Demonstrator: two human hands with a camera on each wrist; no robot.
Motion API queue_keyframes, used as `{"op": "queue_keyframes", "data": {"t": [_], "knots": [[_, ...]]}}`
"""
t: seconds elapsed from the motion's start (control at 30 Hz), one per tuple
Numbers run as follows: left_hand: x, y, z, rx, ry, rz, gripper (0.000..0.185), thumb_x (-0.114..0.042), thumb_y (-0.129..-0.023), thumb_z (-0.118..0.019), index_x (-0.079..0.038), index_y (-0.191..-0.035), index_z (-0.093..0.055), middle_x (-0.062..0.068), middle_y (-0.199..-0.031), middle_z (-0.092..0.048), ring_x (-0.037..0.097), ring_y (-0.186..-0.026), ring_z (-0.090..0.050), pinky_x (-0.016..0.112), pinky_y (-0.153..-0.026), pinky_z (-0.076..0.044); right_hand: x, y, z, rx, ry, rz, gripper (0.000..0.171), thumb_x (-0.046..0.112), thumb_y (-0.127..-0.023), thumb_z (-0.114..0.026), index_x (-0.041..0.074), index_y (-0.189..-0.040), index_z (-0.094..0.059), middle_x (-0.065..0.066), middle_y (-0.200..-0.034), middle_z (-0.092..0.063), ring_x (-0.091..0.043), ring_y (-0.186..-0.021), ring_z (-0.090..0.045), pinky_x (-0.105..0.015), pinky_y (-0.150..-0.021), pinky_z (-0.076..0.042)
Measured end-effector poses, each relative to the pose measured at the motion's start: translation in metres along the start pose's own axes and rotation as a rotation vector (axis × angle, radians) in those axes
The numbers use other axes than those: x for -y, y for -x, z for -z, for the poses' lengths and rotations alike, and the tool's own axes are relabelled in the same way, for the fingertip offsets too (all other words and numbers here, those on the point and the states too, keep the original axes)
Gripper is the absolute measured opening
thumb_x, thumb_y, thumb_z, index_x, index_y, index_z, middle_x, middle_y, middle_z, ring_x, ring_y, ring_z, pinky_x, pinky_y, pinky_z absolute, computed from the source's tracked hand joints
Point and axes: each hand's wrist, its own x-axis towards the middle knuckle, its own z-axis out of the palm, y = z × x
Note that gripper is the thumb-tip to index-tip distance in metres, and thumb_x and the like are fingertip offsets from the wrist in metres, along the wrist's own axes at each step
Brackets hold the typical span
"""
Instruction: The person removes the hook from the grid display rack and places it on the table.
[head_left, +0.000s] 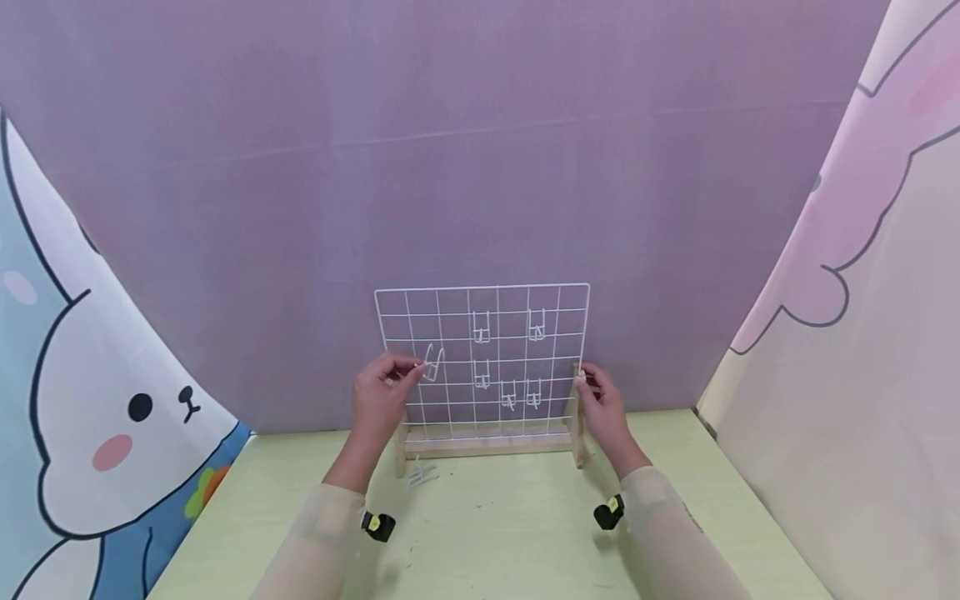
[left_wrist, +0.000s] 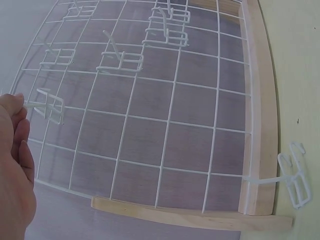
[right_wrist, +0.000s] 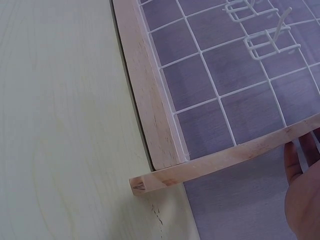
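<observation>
Left hand: the left hand [head_left: 381, 390] pinched a small white wire hook [head_left: 432, 363] between thumb and fingertips, at the left side of the grid, roughly mid-height; the left wrist view showed the hook [left_wrist: 47, 106] already touching the wires.
Right hand: the right hand [head_left: 602, 402] rested against the right wooden upright [head_left: 577, 417] of the stand, fingers laid along it; whether they curled round it could not be told.
Grid: a white wire mesh panel [head_left: 483, 358] stood upright in a pale wooden frame [head_left: 487, 442] near the far edge of the light green table [head_left: 495, 533], just in front of the purple backdrop [head_left: 450, 167].
Hooks in place: five more white hooks [head_left: 481, 327] hung on the panel, all right of the one in hand.
Spare hook: another white wire hook [head_left: 422, 476] lay on the table just in front of the frame's left foot; the left wrist view showed it [left_wrist: 296, 175] beside the wooden base.
Doing it well: by the look of it, the hook's clips needed to sit squarely over a horizontal wire before being pressed down, kept level rather than tilted, while the right hand braced the frame so the panel would not tip toward the backdrop.
</observation>
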Motion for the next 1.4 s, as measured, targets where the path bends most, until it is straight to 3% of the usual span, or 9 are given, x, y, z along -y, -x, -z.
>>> {"op": "queue_keyframes", "data": {"t": [0.2,0.53,0.7,0.87,1.1,1.4], "knots": [[0.001,0.004,0.0,0.021,-0.013,-0.001,0.009,-0.009,-0.094,-0.09,-0.013,-0.094,-0.083,0.0,-0.092,-0.078,0.017,-0.079,-0.065,0.018,-0.066,-0.052,-0.026,-0.006,-0.003,-0.021,0.002,0.007,0.038,0.015,-0.117,-0.056,0.005,-0.154,-0.058,-0.023,-0.14,-0.061,-0.027,-0.119,-0.056,-0.017,-0.09,-0.052],[0.0,0.011,0.0,0.088,-0.042,0.025,0.006,-0.009,-0.095,-0.089,-0.01,-0.098,-0.083,0.0,-0.093,-0.078,0.017,-0.08,-0.065,0.019,-0.066,-0.052,-0.027,-0.007,-0.003,-0.019,0.002,-0.011,0.039,0.019,-0.118,-0.057,0.007,-0.154,-0.058,-0.021,-0.142,-0.061,-0.029,-0.122,-0.056,-0.017,-0.092,-0.052],[0.002,0.016,-0.002,0.109,-0.038,0.032,0.007,-0.007,-0.095,-0.088,-0.011,-0.097,-0.083,-0.001,-0.093,-0.077,0.018,-0.081,-0.065,0.02,-0.069,-0.053,-0.01,-0.003,-0.001,0.005,-0.006,-0.052,0.039,0.013,-0.117,-0.056,0.001,-0.154,-0.056,-0.026,-0.14,-0.06,-0.032,-0.122,-0.057,-0.019,-0.092,-0.053],[0.006,0.021,-0.005,0.133,-0.022,0.033,0.01,-0.006,-0.095,-0.088,-0.014,-0.097,-0.083,-0.003,-0.092,-0.076,0.019,-0.082,-0.066,0.021,-0.071,-0.054,0.016,0.006,0.002,0.014,0.013,-0.022,0.038,0.009,-0.116,-0.057,-0.005,-0.151,-0.056,-0.027,-0.137,-0.062,-0.031,-0.119,-0.059,-0.022,-0.091,-0.055],[0.012,0.028,-0.009,0.145,-0.037,0.033,0.01,-0.007,-0.094,-0.089,-0.014,-0.097,-0.082,-0.003,-0.091,-0.075,0.017,-0.082,-0.064,0.022,-0.072,-0.055,0.019,0.007,0.001,0.019,0.015,-0.042,0.039,0.009,-0.116,-0.057,-0.003,-0.153,-0.055,-0.027,-0.138,-0.061,-0.033,-0.121,-0.059,-0.023,-0.093,-0.055],[0.017,0.033,-0.012,0.165,-0.039,0.056,0.009,-0.007,-0.094,-0.089,-0.013,-0.098,-0.083,-0.003,-0.089,-0.074,0.018,-0.078,-0.064,0.022,-0.067,-0.055,-0.022,-0.006,-0.002,-0.016,0.016,-0.035,0.04,0.016,-0.118,-0.054,0.005,-0.157,-0.055,-0.025,-0.142,-0.06,-0.031,-0.123,-0.057,-0.018,-0.092,-0.052]]}}
